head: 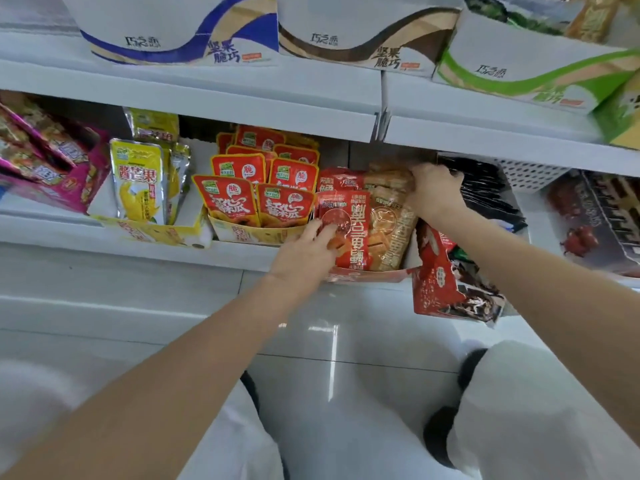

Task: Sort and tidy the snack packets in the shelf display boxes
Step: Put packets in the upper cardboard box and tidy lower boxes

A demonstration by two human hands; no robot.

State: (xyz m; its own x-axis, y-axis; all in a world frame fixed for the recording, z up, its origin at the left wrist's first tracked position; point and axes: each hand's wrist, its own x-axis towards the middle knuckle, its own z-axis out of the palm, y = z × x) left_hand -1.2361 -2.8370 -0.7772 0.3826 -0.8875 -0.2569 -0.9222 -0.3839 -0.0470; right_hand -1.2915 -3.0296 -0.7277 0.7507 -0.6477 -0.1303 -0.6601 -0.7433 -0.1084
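Observation:
A low red display box (367,276) on the middle shelf holds upright snack packets: red ones (349,223) on its left side, tan ones (389,233) on its right. My left hand (308,252) lies against the front red packet, fingers fairly straight and touching its lower left face. My right hand (434,194) reaches over the box and grips the tops of the rear tan packets (388,180). To the left stands a yellow box with several red-orange packets (258,188).
Yellow mango packets (140,181) fill a box further left, beside a pink box (52,161). A red-and-dark box (446,285) tilts off the shelf edge under my right forearm. Black packets (485,192) and a white basket (530,174) are at right. White cartons (180,36) line the upper shelf.

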